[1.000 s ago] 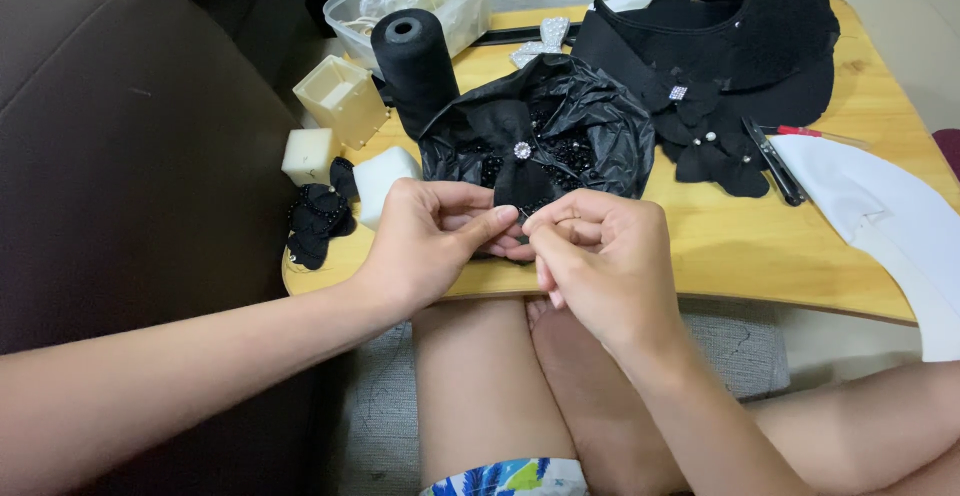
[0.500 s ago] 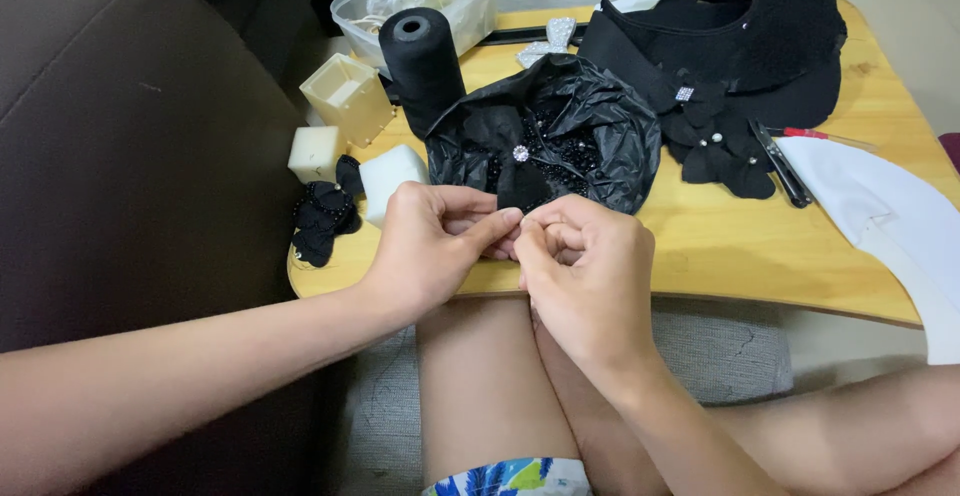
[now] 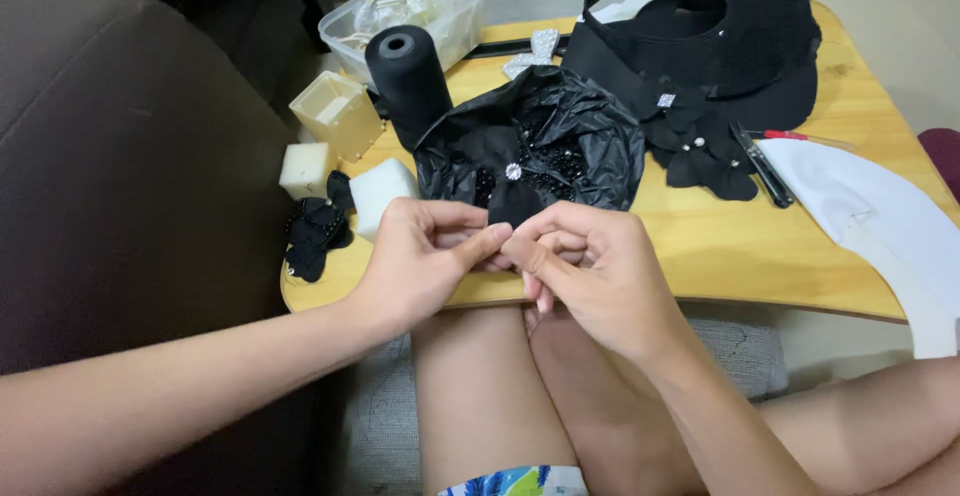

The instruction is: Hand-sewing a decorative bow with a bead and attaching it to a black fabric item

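Observation:
My left hand (image 3: 420,261) and my right hand (image 3: 595,266) meet fingertip to fingertip over the front edge of a low wooden table (image 3: 740,246), above my bare knees. Both pinch something tiny that the fingers hide. Just behind them lies an opened black plastic bag (image 3: 600,136) holding dark beads and a black fabric flower with a shiny stone centre (image 3: 513,171). A black thread cone (image 3: 405,81) stands upright behind the bag on the left.
White foam blocks (image 3: 375,191), a cream box (image 3: 338,114) and a black beaded piece (image 3: 312,236) sit at the table's left end. A clear tub (image 3: 450,16) is at the back. A black hat (image 3: 730,46), a dark tool (image 3: 765,166) and a white curved panel (image 3: 880,226) lie right. A brown seat (image 3: 120,156) fills the left.
Both hands stay pinched together at the same spot by the table's edge. The fingers of my right hand have shifted slightly against the left thumb.

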